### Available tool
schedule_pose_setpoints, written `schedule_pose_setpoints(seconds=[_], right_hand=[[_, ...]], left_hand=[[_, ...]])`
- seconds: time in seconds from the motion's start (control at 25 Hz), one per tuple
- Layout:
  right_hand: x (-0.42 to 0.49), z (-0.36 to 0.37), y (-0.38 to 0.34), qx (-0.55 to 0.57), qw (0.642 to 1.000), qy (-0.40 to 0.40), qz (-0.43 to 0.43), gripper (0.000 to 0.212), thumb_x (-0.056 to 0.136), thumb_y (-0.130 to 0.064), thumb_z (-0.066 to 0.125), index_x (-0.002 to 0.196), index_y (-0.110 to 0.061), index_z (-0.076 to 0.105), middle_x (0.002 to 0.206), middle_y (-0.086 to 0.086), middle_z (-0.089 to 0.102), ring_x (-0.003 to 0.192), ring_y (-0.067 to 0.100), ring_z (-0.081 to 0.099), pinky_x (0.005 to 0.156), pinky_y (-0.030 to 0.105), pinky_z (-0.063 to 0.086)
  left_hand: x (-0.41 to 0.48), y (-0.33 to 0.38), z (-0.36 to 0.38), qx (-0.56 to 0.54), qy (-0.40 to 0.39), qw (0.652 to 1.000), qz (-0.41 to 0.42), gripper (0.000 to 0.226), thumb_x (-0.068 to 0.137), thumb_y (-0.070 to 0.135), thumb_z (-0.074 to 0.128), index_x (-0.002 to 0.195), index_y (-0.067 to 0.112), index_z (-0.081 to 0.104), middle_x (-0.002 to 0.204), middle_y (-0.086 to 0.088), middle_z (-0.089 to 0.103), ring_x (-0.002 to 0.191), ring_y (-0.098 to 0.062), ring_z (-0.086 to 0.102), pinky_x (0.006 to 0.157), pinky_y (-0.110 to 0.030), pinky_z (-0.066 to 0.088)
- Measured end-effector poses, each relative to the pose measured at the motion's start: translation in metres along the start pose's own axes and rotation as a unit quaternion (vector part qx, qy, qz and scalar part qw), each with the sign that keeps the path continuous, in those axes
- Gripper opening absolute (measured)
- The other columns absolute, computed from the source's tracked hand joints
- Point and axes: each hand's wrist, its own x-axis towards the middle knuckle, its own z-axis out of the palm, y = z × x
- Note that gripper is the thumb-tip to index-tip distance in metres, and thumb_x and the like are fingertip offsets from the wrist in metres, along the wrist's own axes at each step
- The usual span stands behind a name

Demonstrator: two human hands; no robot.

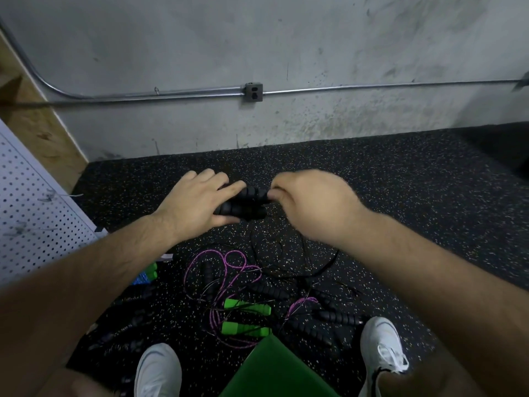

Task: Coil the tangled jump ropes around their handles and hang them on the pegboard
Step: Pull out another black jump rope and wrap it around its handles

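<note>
My left hand (197, 200) grips a pair of black ribbed jump-rope handles (243, 203) held side by side above the floor. My right hand (309, 199) pinches the right end of the upper handle. A thin black rope (323, 267) hangs from the handles and loops down to the floor. Below lies a tangle: a purple rope (226, 265), two bright green handles (247, 306) (246, 329) and several more black ribbed handles (337, 316). The white pegboard (31, 207) with metal hooks stands at the left.
Dark speckled rubber flooring (400, 196) runs up to a grey concrete wall with a conduit and outlet box (254, 92). My two white shoes (157, 371) (382, 348) flank a green panel (274, 368) at the bottom. A green and blue item (147, 275) lies by the pegboard's foot.
</note>
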Motion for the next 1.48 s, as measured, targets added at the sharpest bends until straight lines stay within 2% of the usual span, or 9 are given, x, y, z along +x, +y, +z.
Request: schedule_pose_setpoints(seconds=[0.24,0.44,0.6,0.72,0.88,1.08,1.24,1.36,1.48], right_hand=[[0.028,0.021,0.057,0.073,0.997,0.027,0.016,0.015,0.101,-0.036,0.054,0.102,-0.033,0.068,0.093,-0.012,0.068,0.083,0.011,0.061,0.070,0.032,0.050],[0.030,0.049,0.079,0.308,0.947,-0.050,0.077,0.012,0.098,-0.023,0.062,0.100,-0.018,0.073,0.099,-0.004,0.068,0.091,0.014,0.064,0.080,0.027,0.052],[0.017,0.069,0.055,0.437,0.878,-0.140,0.134,0.032,0.097,0.013,0.045,0.080,-0.013,0.055,0.066,-0.005,0.063,0.054,0.000,0.058,0.056,0.013,0.048],[0.009,0.075,0.044,0.417,0.878,-0.176,0.153,0.029,0.107,-0.014,0.040,0.083,-0.017,0.056,0.069,0.000,0.059,0.055,0.010,0.052,0.053,0.021,0.046],[0.003,0.077,0.021,0.439,0.861,-0.216,0.140,0.032,0.110,-0.032,0.034,0.117,-0.014,0.059,0.073,0.003,0.057,0.055,0.009,0.054,0.050,0.020,0.048],[0.003,0.061,-0.004,0.378,0.881,-0.244,0.146,0.030,0.109,-0.026,0.036,0.106,-0.004,0.055,0.075,0.004,0.059,0.037,0.006,0.054,0.040,0.015,0.040],[-0.003,0.038,-0.011,0.294,0.911,-0.268,0.113,0.030,0.106,-0.028,0.042,0.081,-0.013,0.053,0.076,0.005,0.066,0.047,0.014,0.062,0.045,0.020,0.043],[-0.002,0.016,-0.003,0.083,0.982,-0.167,0.032,0.027,0.103,-0.036,0.048,0.084,-0.021,0.061,0.077,-0.003,0.063,0.062,0.012,0.060,0.052,0.025,0.045],[0.004,0.005,0.013,-0.040,0.998,-0.041,-0.025,0.024,0.097,-0.049,0.054,0.094,-0.030,0.068,0.088,-0.012,0.065,0.081,0.010,0.060,0.068,0.029,0.049]], left_hand=[[0.002,0.031,-0.008,-0.078,0.022,0.992,0.093,0.072,0.087,0.072,0.050,0.143,0.026,0.050,0.112,0.006,0.057,0.096,-0.015,0.052,0.082,-0.034,0.046],[0.005,0.047,-0.022,-0.157,0.049,0.985,0.049,0.075,0.088,0.075,0.044,0.145,0.026,0.046,0.117,0.007,0.057,0.101,-0.015,0.053,0.087,-0.037,0.048],[0.008,0.046,-0.023,-0.149,0.060,0.987,-0.012,0.077,0.088,0.074,0.047,0.148,0.026,0.042,0.118,0.006,0.057,0.101,-0.017,0.051,0.088,-0.040,0.049],[0.009,0.041,-0.020,-0.147,0.065,0.986,-0.049,0.079,0.086,0.075,0.043,0.149,0.026,0.041,0.118,0.003,0.057,0.103,-0.019,0.052,0.089,-0.042,0.049],[0.011,0.033,-0.014,-0.111,0.058,0.989,-0.075,0.078,0.087,0.069,0.048,0.150,0.025,0.042,0.119,0.001,0.057,0.104,-0.024,0.053,0.086,-0.043,0.047],[0.010,0.028,-0.008,-0.081,0.033,0.992,-0.090,0.079,0.084,0.068,0.054,0.150,0.026,0.042,0.119,0.001,0.058,0.104,-0.024,0.053,0.084,-0.041,0.046],[0.009,0.027,-0.009,-0.060,0.021,0.995,-0.082,0.079,0.083,0.066,0.058,0.150,0.027,0.043,0.119,0.001,0.058,0.104,-0.023,0.052,0.084,-0.041,0.045],[0.008,0.024,-0.009,-0.054,-0.001,0.997,-0.062,0.079,0.082,0.066,0.061,0.148,0.027,0.043,0.119,0.002,0.058,0.105,-0.022,0.052,0.085,-0.040,0.044],[0.008,0.031,-0.011,-0.050,-0.017,0.999,-0.011,0.081,0.081,0.072,0.056,0.146,0.026,0.045,0.115,0.005,0.057,0.102,-0.017,0.052,0.084,-0.036,0.044]])
